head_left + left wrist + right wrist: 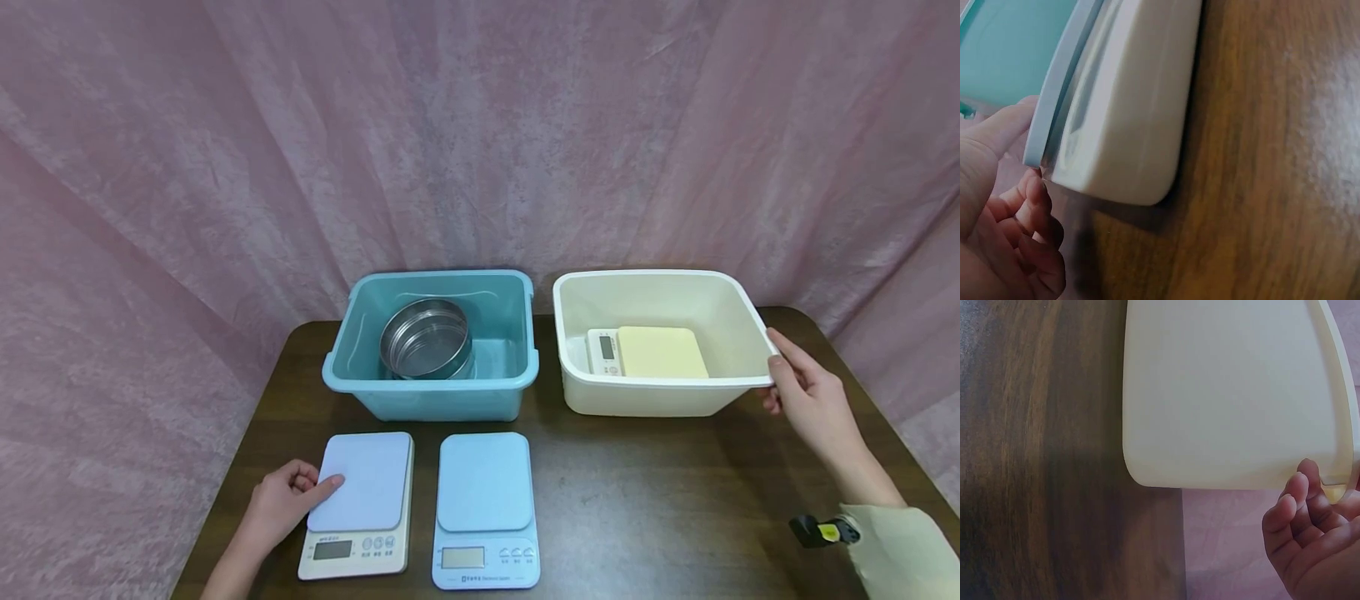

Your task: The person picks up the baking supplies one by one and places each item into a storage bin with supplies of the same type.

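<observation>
At the front left, my left hand (288, 497) pinches the left edge of a white kitchen scale (354, 546) with a pale lilac plate. The thumb lies on top of the plate, and in the left wrist view the curled fingers (1032, 209) are just below its rim. My right hand (813, 396) grips the right rim of a cream plastic basin (645, 400); the right wrist view has its fingers (1297, 487) bent under the rim. Inside that basin lies a kitchen scale with a pale yellow plate (660, 352). A light blue kitchen scale (486, 508) lies beside the white one.
A blue plastic basin (446, 402) stands left of the cream one, holding a round metal sieve (397, 337). Everything is on a dark wooden table (637, 500), with a pink curtain (480, 142) behind it. A small black device (813, 531) is at the right sleeve.
</observation>
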Available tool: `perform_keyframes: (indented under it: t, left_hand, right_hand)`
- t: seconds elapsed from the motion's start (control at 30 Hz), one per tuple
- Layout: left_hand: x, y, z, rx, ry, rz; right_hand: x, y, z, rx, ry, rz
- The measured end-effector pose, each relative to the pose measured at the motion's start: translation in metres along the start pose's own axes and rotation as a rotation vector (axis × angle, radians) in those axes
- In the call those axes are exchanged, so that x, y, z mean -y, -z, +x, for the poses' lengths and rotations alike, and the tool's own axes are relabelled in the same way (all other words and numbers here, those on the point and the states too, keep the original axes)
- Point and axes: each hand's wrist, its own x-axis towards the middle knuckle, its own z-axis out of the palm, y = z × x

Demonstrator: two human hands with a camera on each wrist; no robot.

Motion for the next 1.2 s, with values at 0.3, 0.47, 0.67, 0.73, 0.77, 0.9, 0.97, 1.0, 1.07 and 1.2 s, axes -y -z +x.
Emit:
perform_keyframes:
  t: [0.3,0.47,0.67,0.73,0.77,0.9,0.97,1.0,1.07,1.2]
  left_hand:
    - [0.002,-0.001,0.001,0.014,0.002,-0.009]
    - [0.003,-0.001,0.001,0.014,-0.009,-0.043]
    - [0.002,-0.001,-0.001,0.042,0.026,-0.077]
    - [0.000,0.000,-0.002,0.058,0.037,-0.093]
    - [-0.001,0.000,-0.003,0.065,0.036,-0.103]
    - [-0.004,0.001,-0.005,0.080,0.026,-0.137]
    - [-0.005,0.002,-0.005,0.087,0.019,-0.147]
    - [-0.005,0.003,-0.005,0.088,0.020,-0.151]
    - [-0.006,0.003,-0.005,0.094,0.021,-0.155]
    - [-0.008,0.004,-0.005,0.113,0.012,-0.163]
  right_hand:
    - [0.000,-0.001,0.001,-0.004,-0.005,-0.007]
    - [-0.001,-0.001,0.001,-0.003,-0.003,-0.016]
    - [-0.001,-0.001,0.001,0.004,-0.004,-0.019]
    - [-0.001,-0.001,0.001,0.007,-0.009,-0.021]
    - [-0.001,-0.001,0.000,0.008,-0.011,-0.020]
    - [-0.001,-0.001,0.000,0.010,-0.016,-0.014]
    - [-0.001,-0.001,0.000,0.010,-0.014,-0.008]
    - [-0.002,-0.001,0.000,0.008,-0.011,-0.006]
    - [-0.002,-0.001,0.000,0.005,-0.007,0.000]
    - [-0.003,-0.001,0.000,0.001,-0.006,0.004]
